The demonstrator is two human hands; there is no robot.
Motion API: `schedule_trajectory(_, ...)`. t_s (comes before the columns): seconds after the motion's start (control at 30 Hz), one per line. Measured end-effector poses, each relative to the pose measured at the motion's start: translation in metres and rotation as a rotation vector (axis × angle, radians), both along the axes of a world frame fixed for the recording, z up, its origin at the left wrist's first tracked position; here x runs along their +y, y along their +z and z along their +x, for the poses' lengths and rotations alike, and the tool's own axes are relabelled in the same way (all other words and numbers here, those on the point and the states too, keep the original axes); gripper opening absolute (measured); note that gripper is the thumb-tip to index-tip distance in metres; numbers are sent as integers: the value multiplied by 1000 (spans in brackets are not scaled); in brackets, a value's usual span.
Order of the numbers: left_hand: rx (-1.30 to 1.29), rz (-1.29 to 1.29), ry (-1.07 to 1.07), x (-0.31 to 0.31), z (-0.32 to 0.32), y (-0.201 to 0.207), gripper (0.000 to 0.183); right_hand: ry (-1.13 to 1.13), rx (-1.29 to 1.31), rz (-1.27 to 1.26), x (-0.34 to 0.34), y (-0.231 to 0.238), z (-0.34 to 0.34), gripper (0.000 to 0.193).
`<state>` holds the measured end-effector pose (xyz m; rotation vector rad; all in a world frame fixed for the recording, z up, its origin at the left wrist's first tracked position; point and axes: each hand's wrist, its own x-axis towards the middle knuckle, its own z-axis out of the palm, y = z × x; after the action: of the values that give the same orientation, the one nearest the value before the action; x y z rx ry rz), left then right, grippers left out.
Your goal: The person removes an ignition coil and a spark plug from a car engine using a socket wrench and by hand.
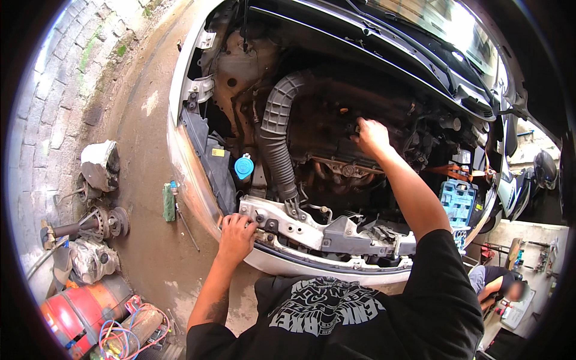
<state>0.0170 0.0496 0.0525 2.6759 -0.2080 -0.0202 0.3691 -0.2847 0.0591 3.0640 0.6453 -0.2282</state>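
Right grip [363,139], dark engine [333,135] beneath, left grip [237,236] at bumper [300,268]

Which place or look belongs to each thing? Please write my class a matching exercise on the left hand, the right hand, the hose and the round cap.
Things
1. left hand
2. right hand
3. hose
4. round cap

Places and looks
A. grey, ribbed and curved
B. at the front edge of the car
C. bright blue
D. reaching in over the engine

Right pairs: 1-B, 2-D, 3-A, 4-C
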Motion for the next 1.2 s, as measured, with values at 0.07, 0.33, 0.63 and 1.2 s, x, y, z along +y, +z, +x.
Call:
schedule_trajectory(0.07, 2, -8, 21, -1, 0, 0, 31, 97, -60, -49, -4, 1, 5, 48)
schedule_trajectory(0.33, 8, -47, 73, -3, 0, 5, 33, -25, 27, -115, 7, 5, 1, 30)
schedule_trajectory(0.63, 11, -77, 124, -5, -1, 9, 30, -25, -32, 22, -5, -30, 0, 22)
schedule_trajectory(1.2, -151, -218, 212, -28, 3, 42, 24, -241, -189, 379, -38, 123, -51, 44)
